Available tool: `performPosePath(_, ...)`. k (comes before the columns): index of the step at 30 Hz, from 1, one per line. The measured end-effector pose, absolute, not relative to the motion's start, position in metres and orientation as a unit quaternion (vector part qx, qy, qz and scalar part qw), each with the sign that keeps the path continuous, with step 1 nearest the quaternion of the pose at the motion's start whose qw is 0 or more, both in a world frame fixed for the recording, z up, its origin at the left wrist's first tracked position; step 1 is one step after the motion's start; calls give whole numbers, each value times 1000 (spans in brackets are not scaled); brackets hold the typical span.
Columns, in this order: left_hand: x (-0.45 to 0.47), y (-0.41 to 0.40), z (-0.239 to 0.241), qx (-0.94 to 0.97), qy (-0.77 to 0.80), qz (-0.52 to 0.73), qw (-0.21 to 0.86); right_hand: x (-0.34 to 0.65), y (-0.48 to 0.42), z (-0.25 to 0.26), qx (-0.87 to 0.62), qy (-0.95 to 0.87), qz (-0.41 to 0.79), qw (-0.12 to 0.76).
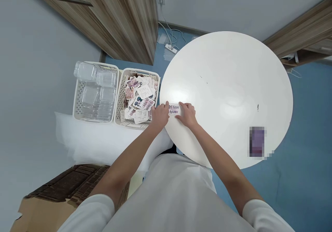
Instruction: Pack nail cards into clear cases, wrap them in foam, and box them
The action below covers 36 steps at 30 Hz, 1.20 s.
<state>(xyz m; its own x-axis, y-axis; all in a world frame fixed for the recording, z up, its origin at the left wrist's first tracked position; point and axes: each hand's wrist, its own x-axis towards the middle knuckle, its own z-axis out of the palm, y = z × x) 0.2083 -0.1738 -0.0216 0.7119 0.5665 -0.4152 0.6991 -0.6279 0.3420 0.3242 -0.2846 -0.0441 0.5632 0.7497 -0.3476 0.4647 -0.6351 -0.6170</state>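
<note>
A small card of press-on nails [173, 109] lies on the left edge of the round white table [233, 86]. My left hand [160, 115] pinches its left end, fingers closed on it. At the card's right end, my right hand [187, 114] also grips it with curled fingers. Both hands rest on the table top. Just left of my left hand is a white basket [119, 97] filled with several more nail cards.
A second white basket [77, 97] with clear plastic boxes stands further left, both on a white padded surface [85, 138]. A blurred dark object [257, 142] lies at the table's right front. A power strip and cables [171, 46] lie on the blue floor. An open cardboard box [64, 187] sits at lower left.
</note>
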Motion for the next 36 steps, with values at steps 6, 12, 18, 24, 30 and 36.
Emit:
performPosePath(6,187,-196,-27,781,405,-8,475,301,-299,-40,-789,-214,401,414)
performPosePath(12,184,-205,-41,694,457,33,555,287,-301,-48,-782,-169,401,446)
performPosePath(18,185,-202,-41,681,449,46,576,287,-301,-48,-781,-174,400,447)
performPosePath(24,184,-201,-43,689,441,35,574,286,-301,-48,-781,-180,398,445)
performPosePath(30,184,-202,-46,701,434,40,564,289,-302,-49,-778,-201,402,439)
performPosePath(36,179,-216,-35,736,445,52,508,293,-325,-40,-752,-209,439,445)
